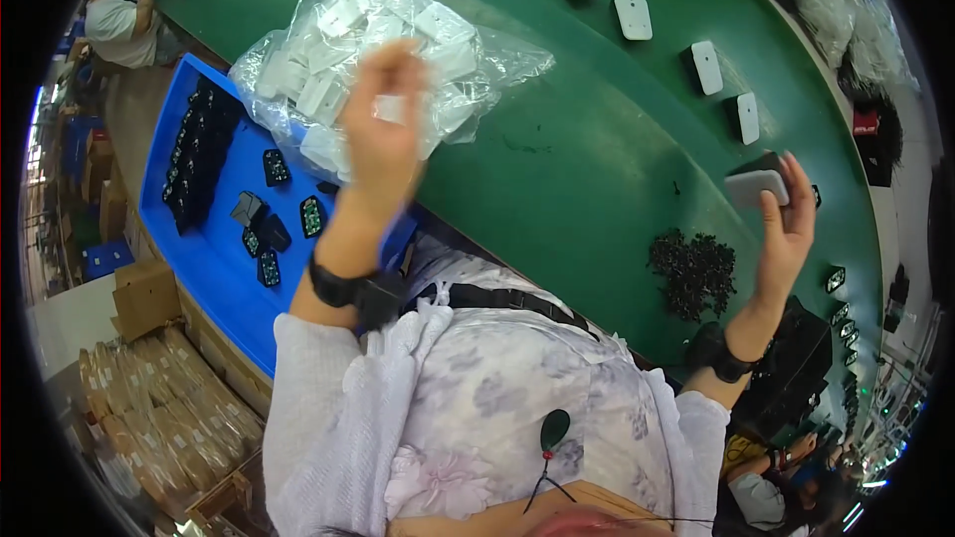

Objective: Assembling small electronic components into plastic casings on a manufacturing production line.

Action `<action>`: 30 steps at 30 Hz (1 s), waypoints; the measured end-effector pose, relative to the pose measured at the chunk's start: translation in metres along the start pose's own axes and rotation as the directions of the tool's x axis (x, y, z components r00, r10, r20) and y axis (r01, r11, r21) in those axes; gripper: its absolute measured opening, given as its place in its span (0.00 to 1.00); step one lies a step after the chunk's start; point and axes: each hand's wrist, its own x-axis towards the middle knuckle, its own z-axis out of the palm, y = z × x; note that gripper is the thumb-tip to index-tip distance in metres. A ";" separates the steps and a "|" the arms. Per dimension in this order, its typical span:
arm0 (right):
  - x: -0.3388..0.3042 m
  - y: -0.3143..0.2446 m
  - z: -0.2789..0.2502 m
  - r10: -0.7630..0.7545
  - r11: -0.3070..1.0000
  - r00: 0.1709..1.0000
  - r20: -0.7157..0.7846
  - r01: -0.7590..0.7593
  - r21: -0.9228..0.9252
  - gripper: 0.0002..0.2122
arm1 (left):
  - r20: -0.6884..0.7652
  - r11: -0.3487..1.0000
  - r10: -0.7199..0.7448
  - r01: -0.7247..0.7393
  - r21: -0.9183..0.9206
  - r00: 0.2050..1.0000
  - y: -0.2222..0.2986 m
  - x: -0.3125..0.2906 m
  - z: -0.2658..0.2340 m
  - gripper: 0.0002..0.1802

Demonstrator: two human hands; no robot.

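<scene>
My right hand (786,229) grips a black housing with a pale cover (758,187) over the right part of the green table. My left hand (386,134) is smeared by motion above a clear plastic bag (497,65) full of white plastic covers (343,15). A white patch shows beside its fingers; whether they hold a cover there is unclear. Several white-topped black housings (706,68) stand in a curved row along the table's far side. Small black parts (693,273), perhaps screws, lie heaped left of my right hand.
A blue tray (224,283) at the left holds black housings, some with green circuit boards (312,217). More dark housings (836,280) line the right edge of the green table (557,189). Cardboard boxes (147,298) stand lower left. Another person (124,20) sits at far left.
</scene>
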 end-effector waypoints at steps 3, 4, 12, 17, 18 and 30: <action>0.013 0.029 -0.045 0.106 0.991 0.992 -0.065 -0.110 -0.072 0.19 | -0.017 0.796 0.047 -0.027 0.604 0.999 -0.051 0.034 -0.079 0.12; 0.019 0.034 -0.048 0.079 0.995 0.994 -0.074 -0.083 -0.053 0.18 | 0.050 0.600 0.024 -0.055 0.798 0.998 -0.070 0.037 -0.105 0.14; 0.048 0.068 -0.051 0.103 0.995 0.990 -0.095 -0.102 0.012 0.16 | 0.104 0.473 -0.290 0.048 0.880 0.951 -0.129 0.032 -0.156 0.25; 0.047 0.076 -0.053 0.169 0.985 0.979 -0.113 -0.167 0.029 0.16 | 0.048 0.483 -0.344 0.132 0.865 0.938 -0.151 0.041 -0.154 0.32; 0.046 0.077 -0.055 0.179 0.982 0.978 -0.107 -0.170 0.082 0.16 | 0.100 0.511 -0.325 0.086 0.855 0.940 -0.151 0.043 -0.155 0.33; -0.018 -0.029 0.060 0.104 0.755 0.994 0.042 -0.106 0.648 0.12 | 0.717 0.920 0.048 0.249 -0.303 0.695 0.083 -0.022 0.083 0.32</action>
